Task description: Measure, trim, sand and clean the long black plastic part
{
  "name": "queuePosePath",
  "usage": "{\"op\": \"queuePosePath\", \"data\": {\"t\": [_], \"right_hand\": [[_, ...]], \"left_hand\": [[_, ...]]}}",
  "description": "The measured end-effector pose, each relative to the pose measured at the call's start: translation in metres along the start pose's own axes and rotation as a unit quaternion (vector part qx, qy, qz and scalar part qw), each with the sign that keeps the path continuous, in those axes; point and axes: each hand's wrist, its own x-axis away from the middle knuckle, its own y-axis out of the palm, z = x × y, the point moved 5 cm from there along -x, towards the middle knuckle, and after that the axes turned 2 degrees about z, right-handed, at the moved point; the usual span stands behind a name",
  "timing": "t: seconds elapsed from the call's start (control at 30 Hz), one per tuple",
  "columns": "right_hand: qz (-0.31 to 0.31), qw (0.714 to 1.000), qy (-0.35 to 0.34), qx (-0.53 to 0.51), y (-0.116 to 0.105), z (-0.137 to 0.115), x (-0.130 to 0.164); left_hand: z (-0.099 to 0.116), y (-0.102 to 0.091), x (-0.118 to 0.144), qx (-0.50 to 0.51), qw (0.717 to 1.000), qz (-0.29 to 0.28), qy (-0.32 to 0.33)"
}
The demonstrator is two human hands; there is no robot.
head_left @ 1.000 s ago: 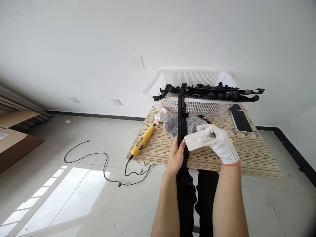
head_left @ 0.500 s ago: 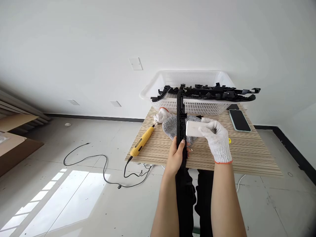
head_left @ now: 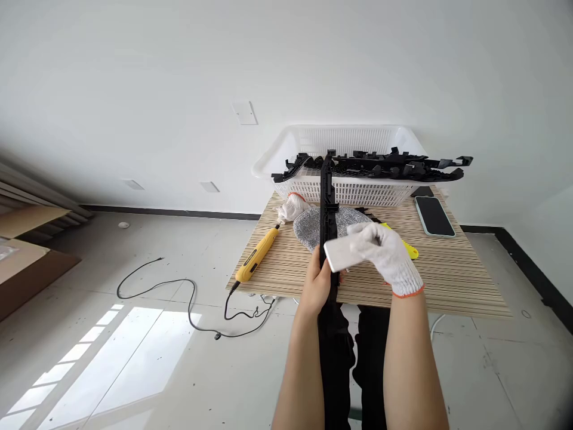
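The bare left hand [head_left: 317,285] has its grip wrapped around a long, narrow black plastic strip [head_left: 329,215], which stands lengthwise away from the person, its near end running down past the desk edge and its far end reaching toward the basket; the right hand [head_left: 385,254], in a white knitted glove with an orange cuff, has its grip closed around a small white rectangular block [head_left: 341,255], pressed flat against the right side of the strip just above the left thumb; both hands hover over the near edge of the pale striped wooden desk [head_left: 456,275]; beneath the strip lies a grey speckled knitted glove [head_left: 308,227], and just left of it a second white knitted glove [head_left: 292,209], crumpled; a yellow corded rotary tool [head_left: 256,255] rests diagonally near the left corner of the desk, its black cable [head_left: 179,292] trailing over the floor; a white plastic lattice basket [head_left: 349,191] stands at the far side, with long black plastic mouldings [head_left: 394,167] laid across its rim; a dark smartphone [head_left: 432,216] lies face up on the right, near the basket; a bright yellow flat piece [head_left: 405,248] shows partly behind the right hand.
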Motion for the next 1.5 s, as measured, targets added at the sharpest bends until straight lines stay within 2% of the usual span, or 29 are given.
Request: {"op": "queuePosePath", "data": {"t": [0.03,0.13,0.17,0.23,0.27,0.37,0.47,0.57,0.67,0.77,0.8,0.87,0.9,1.0,1.03,1.1,1.13,1.23,1.27,1.33,1.37,1.4,1.47,1.5], "right_hand": [[0.005,1.000,0.000,0.012,0.000,0.000,0.000],[0.118,0.992,-0.013,0.046,-0.011,-0.002,0.000],[0.105,0.993,-0.004,0.046,-0.011,-0.001,0.000],[0.028,0.999,0.016,0.024,-0.004,0.002,-0.001],[0.015,1.000,0.017,0.013,-0.003,0.002,-0.001],[0.071,0.997,-0.003,0.009,-0.008,-0.001,0.000],[0.052,0.999,-0.004,0.006,-0.004,-0.002,-0.001],[0.080,0.997,0.003,0.006,-0.006,0.000,-0.001],[0.010,1.000,0.024,-0.001,0.001,0.004,-0.002],[0.073,0.997,0.003,-0.005,-0.003,0.004,-0.002],[0.062,0.998,0.010,-0.005,0.000,0.005,-0.002],[-0.026,0.999,0.029,-0.006,0.014,0.008,-0.001],[-0.045,0.999,0.025,-0.009,0.019,0.008,-0.001],[0.045,0.998,-0.034,-0.011,0.017,0.004,-0.001],[0.043,0.998,-0.040,-0.009,0.019,0.003,-0.002],[-0.011,0.999,-0.032,-0.002,0.025,0.004,-0.002],[-0.019,0.999,-0.030,-0.001,0.025,0.004,-0.002],[0.045,0.998,-0.032,-0.020,0.015,0.002,-0.002],[0.021,0.999,-0.017,-0.034,0.017,0.003,-0.002],[-0.092,0.994,0.022,-0.055,0.029,0.006,-0.001],[-0.121,0.991,0.028,-0.059,0.032,0.007,0.000],[-0.109,0.992,0.023,-0.059,0.032,0.007,-0.001],[-0.021,0.998,-0.005,-0.062,0.025,0.007,-0.003],[-0.001,0.998,-0.009,-0.065,0.024,0.007,-0.004]], "left_hand": [[0.000,0.000,0.000,0.001,1.000,0.002,0.000],[-0.001,-0.002,-0.001,0.003,1.000,0.012,-0.007],[-0.001,-0.002,-0.001,-0.001,1.000,0.009,-0.006],[-0.001,-0.001,0.000,-0.008,1.000,0.000,-0.004],[-0.001,-0.001,0.000,-0.010,1.000,-0.001,-0.005],[-0.001,-0.001,0.000,-0.006,1.000,0.007,-0.011],[-0.001,-0.001,0.000,-0.005,1.000,0.009,-0.012],[-0.001,0.000,0.000,-0.007,1.000,0.005,-0.010],[0.001,0.000,0.000,-0.018,1.000,0.002,-0.006],[0.001,0.000,0.001,-0.013,1.000,0.011,-0.009],[0.001,0.000,0.001,-0.011,1.000,0.010,-0.006],[0.001,0.000,0.001,-0.013,1.000,0.004,-0.001],[0.000,0.000,0.001,-0.015,1.000,0.005,-0.002],[-0.001,-0.001,0.000,-0.014,1.000,0.020,-0.013],[-0.001,-0.001,0.000,-0.013,1.000,0.019,-0.016],[-0.001,0.000,0.000,-0.016,1.000,0.010,-0.019],[-0.001,0.001,0.000,-0.017,1.000,0.011,-0.020],[-0.001,-0.002,0.000,-0.020,1.000,0.021,-0.014],[0.000,-0.002,0.000,-0.022,1.000,0.015,-0.005],[0.000,-0.001,0.000,-0.031,0.999,-0.007,0.016],[0.000,-0.001,0.000,-0.034,0.999,-0.010,0.019],[-0.001,-0.001,0.000,-0.033,0.999,-0.007,0.017],[-0.002,-0.002,0.000,-0.023,1.000,0.012,0.000],[-0.002,-0.002,0.000,-0.020,1.000,0.018,-0.006]]}}
